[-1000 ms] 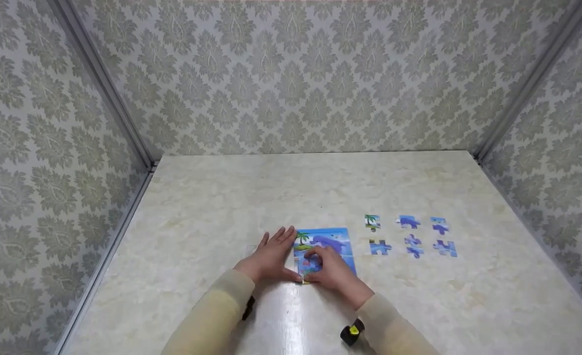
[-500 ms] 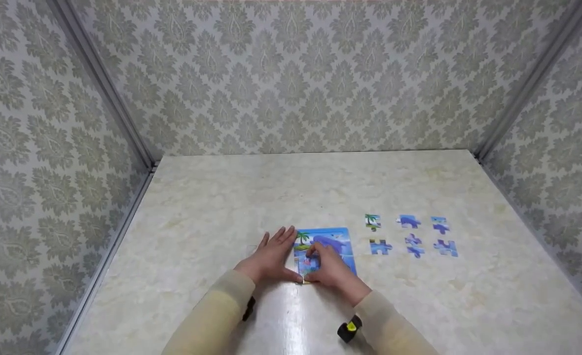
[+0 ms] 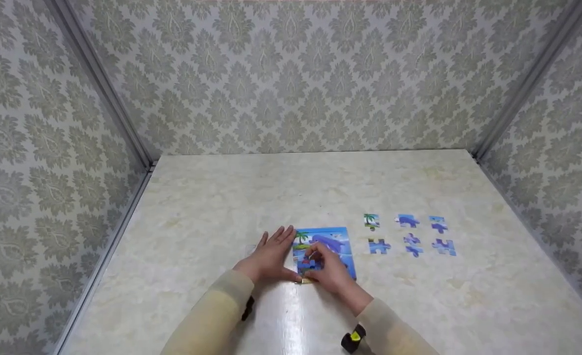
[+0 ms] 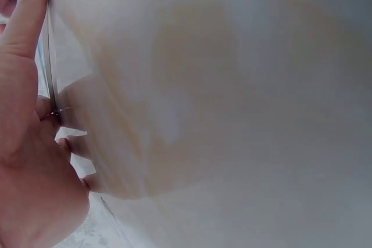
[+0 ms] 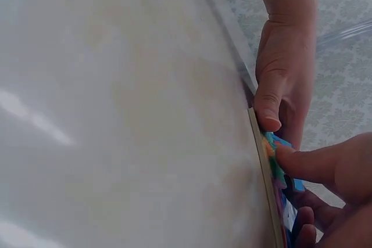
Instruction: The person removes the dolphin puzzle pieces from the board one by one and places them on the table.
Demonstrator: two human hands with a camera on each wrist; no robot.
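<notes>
A blue puzzle board [image 3: 341, 234] with a dolphin and palm tree picture lies flat on the table in front of me. My left hand [image 3: 270, 257] rests along its left side, fingers straight and spread, with the thumb at the near left corner. Over the board's lower left part, my right hand [image 3: 334, 271] pinches a blue jigsaw piece [image 3: 309, 265] between thumb and fingers. The right wrist view shows this thumb on a colourful piece [image 5: 278, 169] close over the board's wooden edge [image 5: 264, 172]. My right hand hides part of the picture.
Several loose jigsaw pieces lie right of the board in two rows, among them a palm tree piece [image 3: 371, 220] and a dolphin piece [image 3: 408, 221]. A clear flat item [image 3: 250, 249] lies partly behind my left hand. Patterned walls [image 3: 291, 74] enclose the table.
My right fingers have shifted slightly over the lower left part of the board, and more of the blue piece shows between them. My left hand stays in place.
</notes>
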